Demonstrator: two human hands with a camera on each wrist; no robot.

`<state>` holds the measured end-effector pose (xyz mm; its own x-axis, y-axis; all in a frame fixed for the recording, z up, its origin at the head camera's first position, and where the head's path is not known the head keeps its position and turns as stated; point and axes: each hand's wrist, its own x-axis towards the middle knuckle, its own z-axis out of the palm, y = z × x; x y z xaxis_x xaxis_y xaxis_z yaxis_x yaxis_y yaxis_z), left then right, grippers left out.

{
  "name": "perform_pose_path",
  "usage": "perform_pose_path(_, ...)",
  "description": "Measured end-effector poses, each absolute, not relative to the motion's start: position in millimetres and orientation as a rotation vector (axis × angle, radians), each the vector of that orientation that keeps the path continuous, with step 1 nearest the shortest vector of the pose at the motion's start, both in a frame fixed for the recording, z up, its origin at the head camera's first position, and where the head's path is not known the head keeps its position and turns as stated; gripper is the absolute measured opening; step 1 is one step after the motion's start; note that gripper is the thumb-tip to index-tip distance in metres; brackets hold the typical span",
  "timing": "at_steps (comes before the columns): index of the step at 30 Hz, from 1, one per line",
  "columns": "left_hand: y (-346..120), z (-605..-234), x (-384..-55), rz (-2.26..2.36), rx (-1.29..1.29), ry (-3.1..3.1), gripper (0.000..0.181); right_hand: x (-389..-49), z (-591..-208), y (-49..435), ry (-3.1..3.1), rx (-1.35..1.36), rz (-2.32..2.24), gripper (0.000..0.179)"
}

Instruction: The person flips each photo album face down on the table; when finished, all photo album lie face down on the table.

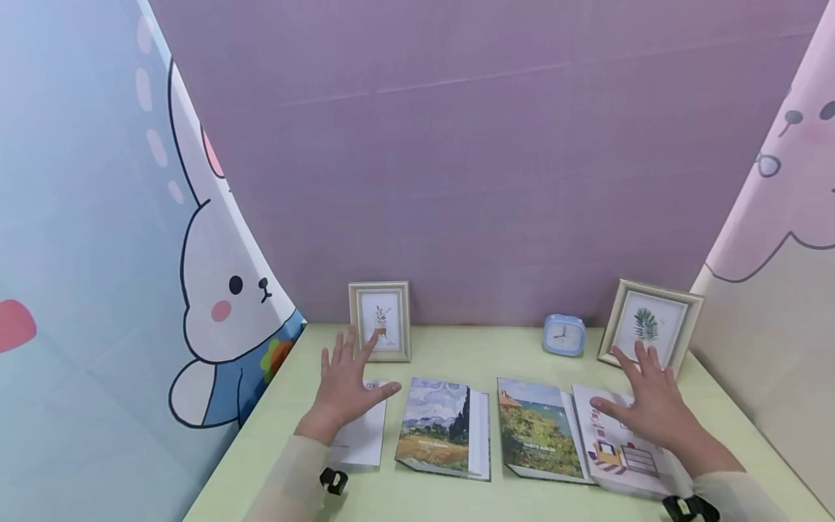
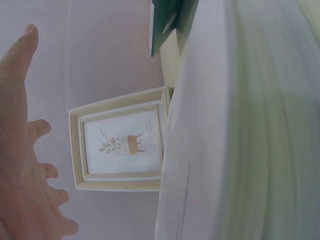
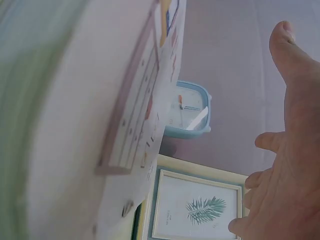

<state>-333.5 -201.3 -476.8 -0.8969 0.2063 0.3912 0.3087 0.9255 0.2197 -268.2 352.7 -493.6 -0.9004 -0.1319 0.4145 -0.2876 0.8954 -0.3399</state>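
Observation:
My left hand (image 1: 344, 391) hovers with spread fingers over a white book (image 1: 365, 435) at the left, partly hiding it. Likewise spread, my right hand (image 1: 659, 406) is above a white illustrated book (image 1: 620, 457) at the right, covering part of its cover. Neither hand holds anything. Between them lie two photo albums: one with a wheat-field painting (image 1: 432, 428), the other with a green garden painting (image 1: 538, 431). The garden album's right side meets the illustrated book. In the left wrist view, the white book's edge (image 2: 200, 125) fills much of the picture, with the palm at the left.
A framed plant picture (image 1: 380, 322) stands at the back left, and a framed leaf picture (image 1: 651, 322) at the back right. Beside the latter sits a blue alarm clock (image 1: 564, 335). A purple wall (image 1: 489, 181) rises behind the pale green table (image 1: 457, 500).

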Motion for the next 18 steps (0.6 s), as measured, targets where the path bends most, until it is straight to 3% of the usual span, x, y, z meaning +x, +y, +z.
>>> perform_pose_path(18, -178.3, -483.8, -322.9, -0.611, -0.421, -2.605, 0.102, -241.6, -501.3, 360.3, -2.634, 0.287, 0.756, 0.107)
